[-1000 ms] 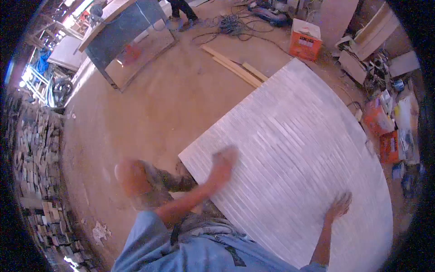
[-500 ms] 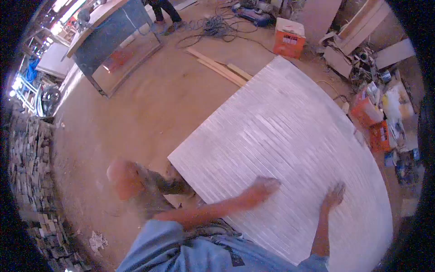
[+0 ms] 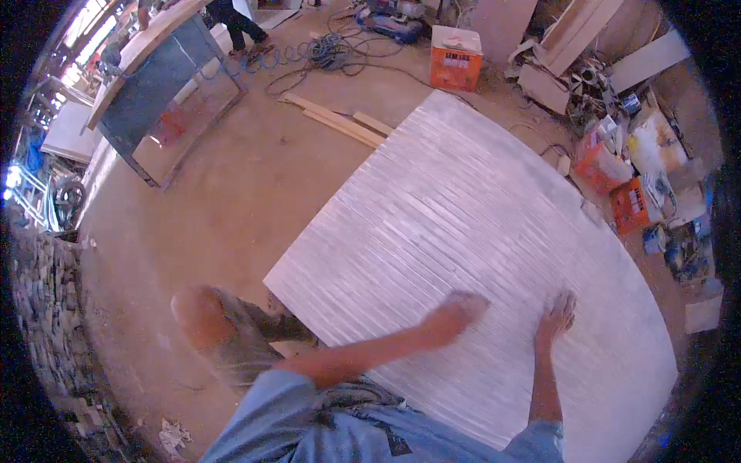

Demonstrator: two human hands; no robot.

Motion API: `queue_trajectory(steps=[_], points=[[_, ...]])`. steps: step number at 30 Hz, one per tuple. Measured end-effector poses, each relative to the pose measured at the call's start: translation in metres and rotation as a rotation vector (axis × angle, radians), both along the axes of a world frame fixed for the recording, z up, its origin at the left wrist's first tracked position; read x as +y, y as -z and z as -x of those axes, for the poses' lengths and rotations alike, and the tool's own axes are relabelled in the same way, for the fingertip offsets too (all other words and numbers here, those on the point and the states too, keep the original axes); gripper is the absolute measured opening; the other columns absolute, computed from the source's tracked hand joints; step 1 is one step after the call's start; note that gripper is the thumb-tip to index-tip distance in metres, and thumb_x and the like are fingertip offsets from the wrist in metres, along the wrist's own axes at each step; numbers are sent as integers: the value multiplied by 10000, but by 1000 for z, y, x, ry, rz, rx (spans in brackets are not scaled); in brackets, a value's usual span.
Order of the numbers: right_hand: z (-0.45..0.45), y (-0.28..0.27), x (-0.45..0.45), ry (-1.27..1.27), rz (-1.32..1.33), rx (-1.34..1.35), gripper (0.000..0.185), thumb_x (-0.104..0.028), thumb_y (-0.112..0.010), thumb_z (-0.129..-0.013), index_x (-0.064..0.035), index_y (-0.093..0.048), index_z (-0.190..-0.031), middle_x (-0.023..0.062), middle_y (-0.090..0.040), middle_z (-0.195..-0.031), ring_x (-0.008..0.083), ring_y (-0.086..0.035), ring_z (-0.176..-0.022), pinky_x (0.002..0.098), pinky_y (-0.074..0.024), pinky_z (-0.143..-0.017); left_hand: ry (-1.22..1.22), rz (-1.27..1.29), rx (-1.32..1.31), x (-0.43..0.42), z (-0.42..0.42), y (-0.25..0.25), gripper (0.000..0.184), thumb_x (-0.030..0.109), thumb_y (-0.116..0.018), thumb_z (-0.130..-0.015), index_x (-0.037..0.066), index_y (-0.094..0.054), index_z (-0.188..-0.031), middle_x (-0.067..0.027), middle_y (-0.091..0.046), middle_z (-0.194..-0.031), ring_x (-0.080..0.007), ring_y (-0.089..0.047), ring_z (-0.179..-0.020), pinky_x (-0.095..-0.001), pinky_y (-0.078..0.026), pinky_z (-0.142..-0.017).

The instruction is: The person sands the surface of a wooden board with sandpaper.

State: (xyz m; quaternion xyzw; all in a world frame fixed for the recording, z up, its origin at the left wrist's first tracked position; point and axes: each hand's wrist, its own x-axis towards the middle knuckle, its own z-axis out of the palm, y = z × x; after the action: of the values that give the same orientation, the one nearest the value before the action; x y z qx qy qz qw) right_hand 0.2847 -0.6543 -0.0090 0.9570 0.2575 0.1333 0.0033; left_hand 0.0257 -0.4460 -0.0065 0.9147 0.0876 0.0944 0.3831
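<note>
A large pale panel with fine parallel grooves [image 3: 432,224] lies in front of me. My left hand [image 3: 459,310] is low over its middle, smeared by motion; its fingers and anything beneath them cannot be made out. To the right, my right hand [image 3: 558,315] rests on the same surface with its fingers apart and nothing visible in it. My left forearm crosses the panel's near edge.
Wooden strips [image 3: 332,122] lie beyond the panel's far edge. Orange boxes [image 3: 455,65] and scrap stand behind and right. A workbench [image 3: 154,92], a person's legs [image 3: 235,27] and coiled hose [image 3: 328,52] are farther back. Stacked wood [image 3: 50,309] lines the left.
My left hand has swept rightward and nearer over the panel since the earliest frame, then shifted little. My right hand remains on the panel. The view has turned, moving the background boxes left.
</note>
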Motion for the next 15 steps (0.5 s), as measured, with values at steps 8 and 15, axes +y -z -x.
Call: queue_trajectory(steps=[8, 15], points=[[6, -10, 4, 49, -6, 62, 557, -272, -531, -927, -164, -368, -1449, 64, -318, -1521, 248, -244, -1421, 476, -177, -1133, -758, -100, 23, 203, 100, -38, 445, 80, -339, -957, 11, -416, -1390, -193, -474, -1373, -314, -402, -1307, -417, -251, -1134], [11, -15, 5, -25, -72, 67, 557, -266, -567, -913, -129, -385, -1421, 96, -277, -1540, 298, -209, -1434, 502, -145, -1134, 58, -255, 27, -3, 16, -3, 452, 144, -379, -962, 37, -358, -1401, -161, -363, -1457, -314, -326, -1360, -448, -200, -1155]])
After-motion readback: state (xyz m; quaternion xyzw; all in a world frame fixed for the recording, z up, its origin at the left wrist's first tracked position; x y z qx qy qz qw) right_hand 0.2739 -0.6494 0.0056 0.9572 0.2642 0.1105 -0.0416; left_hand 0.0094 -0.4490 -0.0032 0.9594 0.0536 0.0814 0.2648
